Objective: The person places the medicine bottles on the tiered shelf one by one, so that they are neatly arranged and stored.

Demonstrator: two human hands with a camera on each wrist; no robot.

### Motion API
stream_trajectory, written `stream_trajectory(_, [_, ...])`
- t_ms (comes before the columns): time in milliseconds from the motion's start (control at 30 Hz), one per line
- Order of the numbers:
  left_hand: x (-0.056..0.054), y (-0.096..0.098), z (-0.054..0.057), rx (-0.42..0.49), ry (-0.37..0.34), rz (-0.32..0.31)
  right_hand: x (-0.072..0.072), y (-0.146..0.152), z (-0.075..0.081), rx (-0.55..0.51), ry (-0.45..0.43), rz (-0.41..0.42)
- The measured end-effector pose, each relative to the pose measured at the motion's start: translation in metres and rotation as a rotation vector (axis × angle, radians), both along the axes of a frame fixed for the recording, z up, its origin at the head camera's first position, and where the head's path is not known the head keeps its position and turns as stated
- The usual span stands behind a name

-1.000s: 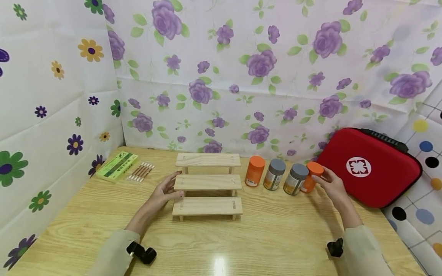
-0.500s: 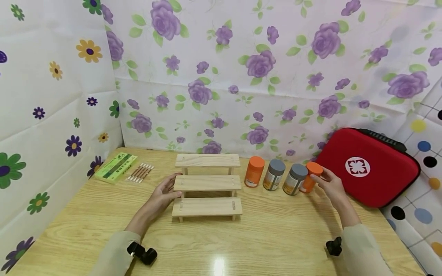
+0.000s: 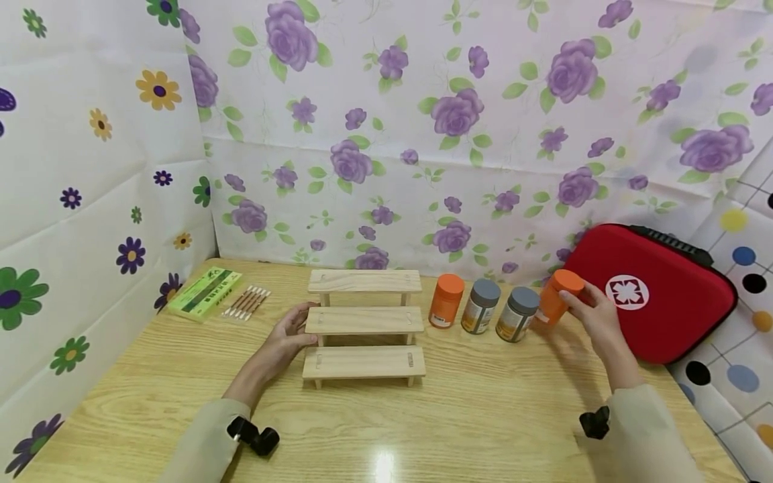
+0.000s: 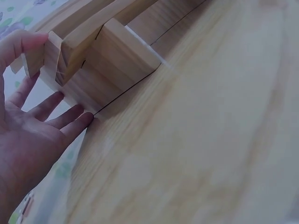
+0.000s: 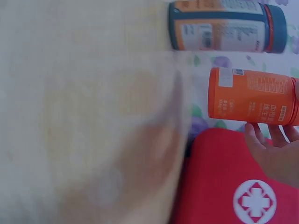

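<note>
Right hand (image 3: 598, 318) was clamped on tilted orange bottle (image 5: 250, 95) | left hand (image 3: 284, 342), fingers apart, touched three-tier wooden rack (image 3: 364, 320) | neighbouring grey-lidded jar (image 3: 517, 316) warranted clearance

Can make out a round white emblem (image 5: 255, 201) with a four-armed cross on the red case (image 3: 664, 305). Can see white Chinese characters (image 5: 267, 108), apparently including 维生, plus a printed grid (image 5: 272, 85) and barcode (image 5: 282, 113) on the tilted orange bottle (image 5: 243, 99). Cannot read the print on the dark-lidded jar (image 5: 224, 30) or green box (image 3: 205, 294): too blurred or small.
</note>
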State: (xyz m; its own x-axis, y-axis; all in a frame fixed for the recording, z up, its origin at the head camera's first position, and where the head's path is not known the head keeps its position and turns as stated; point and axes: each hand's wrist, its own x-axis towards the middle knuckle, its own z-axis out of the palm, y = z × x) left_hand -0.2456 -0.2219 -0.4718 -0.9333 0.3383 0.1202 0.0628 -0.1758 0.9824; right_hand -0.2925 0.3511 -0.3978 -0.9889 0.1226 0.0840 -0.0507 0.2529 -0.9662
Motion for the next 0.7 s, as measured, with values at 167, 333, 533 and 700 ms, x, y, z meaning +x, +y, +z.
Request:
stream_trajectory(167, [-0.002, -0.001, -0.003, 0.025, 0.015, -0.007, -0.006, 0.0, 0.028, 0.157, 0.03, -0.031])
stream_trajectory(333, [-0.006, 0.002, -0.002, 0.04, 0.023, -0.031, -0.008, -0.005, 0.058, 0.072, 0.082, -0.028])
stream_trajectory(533, [-0.005, 0.003, -0.002, 0.029, 0.017, -0.033, -0.009, -0.03, 0.078, 0.1, 0.15, 0.002])
stream_trajectory(700, [-0.002, -0.001, -0.001, 0.027, 0.005, -0.032, -0.012, -0.066, 0.095, 0.27, 0.169, 0.058])
